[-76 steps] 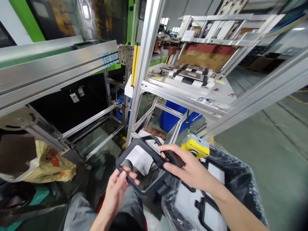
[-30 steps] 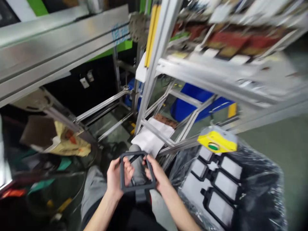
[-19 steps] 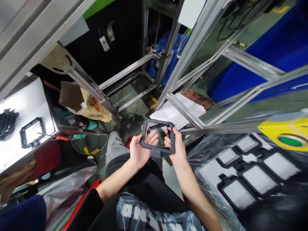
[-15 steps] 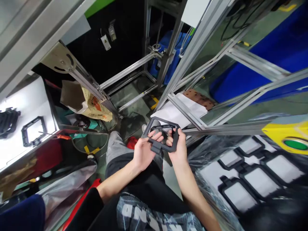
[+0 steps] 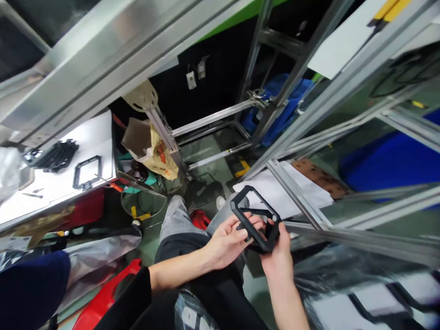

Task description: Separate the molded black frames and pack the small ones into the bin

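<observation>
Both of my hands hold a dark grey rectangular plastic frame (image 5: 253,211) above my knees. My left hand (image 5: 227,239) grips its near left side, with fingers curled over the edge into the opening. My right hand (image 5: 277,251) is closed round the frame's near right corner. The frame is tilted, its far end pointing up and left. At the lower right lies a clear plastic bag (image 5: 347,279) with more black frames (image 5: 374,305) on white sheets.
A white table (image 5: 58,178) at the left carries another frame (image 5: 86,171) and a stack of black parts (image 5: 55,155). Aluminium machine framing (image 5: 299,192) stands ahead, with blue bins (image 5: 388,160) behind it. A red stool (image 5: 103,298) is below left.
The view has swung left and down, showing more of the white table. The frame has tipped from nearly flat to a slant, and my hands have shifted toward its near end.
</observation>
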`<state>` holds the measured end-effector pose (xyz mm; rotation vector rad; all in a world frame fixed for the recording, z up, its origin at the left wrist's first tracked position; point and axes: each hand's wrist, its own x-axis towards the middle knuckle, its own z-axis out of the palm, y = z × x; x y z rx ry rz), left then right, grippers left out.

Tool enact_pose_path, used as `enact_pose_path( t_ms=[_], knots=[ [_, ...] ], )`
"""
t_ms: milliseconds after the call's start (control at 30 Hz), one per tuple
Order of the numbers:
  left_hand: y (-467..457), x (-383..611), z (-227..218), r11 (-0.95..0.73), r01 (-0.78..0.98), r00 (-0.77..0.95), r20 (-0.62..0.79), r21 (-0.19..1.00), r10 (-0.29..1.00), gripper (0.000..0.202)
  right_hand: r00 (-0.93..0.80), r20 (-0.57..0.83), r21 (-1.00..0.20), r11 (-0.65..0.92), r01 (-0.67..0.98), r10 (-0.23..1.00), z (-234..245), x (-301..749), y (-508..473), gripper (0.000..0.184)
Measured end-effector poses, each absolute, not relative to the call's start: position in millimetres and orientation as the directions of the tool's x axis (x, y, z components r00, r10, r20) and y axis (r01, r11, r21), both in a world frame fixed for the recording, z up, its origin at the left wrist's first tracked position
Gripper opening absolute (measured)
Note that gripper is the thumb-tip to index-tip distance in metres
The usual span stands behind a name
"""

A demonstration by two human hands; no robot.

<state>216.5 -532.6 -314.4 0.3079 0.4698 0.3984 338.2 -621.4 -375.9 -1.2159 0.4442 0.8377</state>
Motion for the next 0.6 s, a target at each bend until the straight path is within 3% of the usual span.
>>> enact_pose_path(
  t_ms=[100,233,300,433,500,600],
  knots=[
    [-522.1,214.5,-309.4,0.848,-0.366,0.774,-0.38,0.383,0.506,0.058,0.662,-0.653,-0.731,-0.079,-0.678,0.367,-375.9,347.2,-628.8,0.074],
    [-508.9,210.5,-305.1,0.798,-0.446,0.711,-0.382,0.405,0.591,0.064,0.71,-0.528,-0.849,-0.318,-0.422,0.466,-372.5,374.3,-654.5,0.108],
    [-504.7,209.9,-307.5,0.777,-0.476,0.691,-0.371,0.412,0.62,0.067,0.705,-0.483,-0.861,-0.426,-0.277,0.519,-367.2,397.2,-670.9,0.114],
    [-501.2,211.2,-318.9,0.763,-0.483,0.692,-0.347,0.431,0.634,0.062,0.696,-0.264,-0.823,-0.532,0.198,0.668,-327.5,443.9,-694.8,0.09],
    [-502.6,210.4,-326.3,0.762,-0.459,0.696,-0.349,0.457,0.628,0.061,0.595,-0.135,-0.734,-0.483,0.478,0.793,-285.9,454.1,-701.9,0.072],
    [-505.8,208.2,-341.9,0.759,-0.434,0.666,-0.394,0.486,0.633,0.062,0.367,-0.083,-0.546,-0.351,0.761,0.926,-207.9,450.4,-707.4,0.057]
  ],
)
